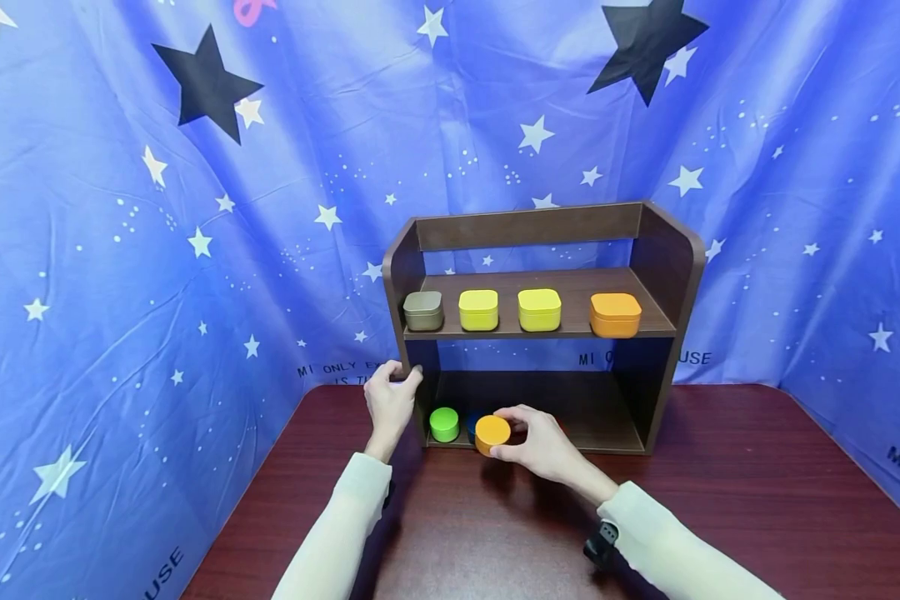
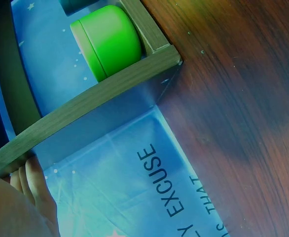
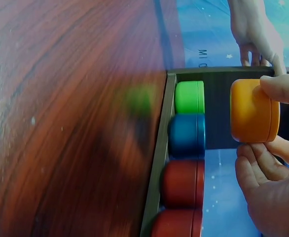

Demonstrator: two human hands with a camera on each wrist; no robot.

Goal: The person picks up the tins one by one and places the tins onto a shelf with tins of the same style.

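My right hand pinches a round orange tin between thumb and fingers, held up in front of the shelf's lower level. In the right wrist view, that tin is apart from the row behind it. My left hand grips the left side panel of the dark brown wooden shelf. A round green tin stands at the lower level's left end. Beside it is a blue tin, then two red tins, mostly hidden by my right hand in the head view.
On the upper level stand a grey-brown squarish tin, two yellow ones, a left and a right, and an orange squarish tin. The shelf stands on a reddish-brown table, with a blue star-patterned cloth hanging around it.
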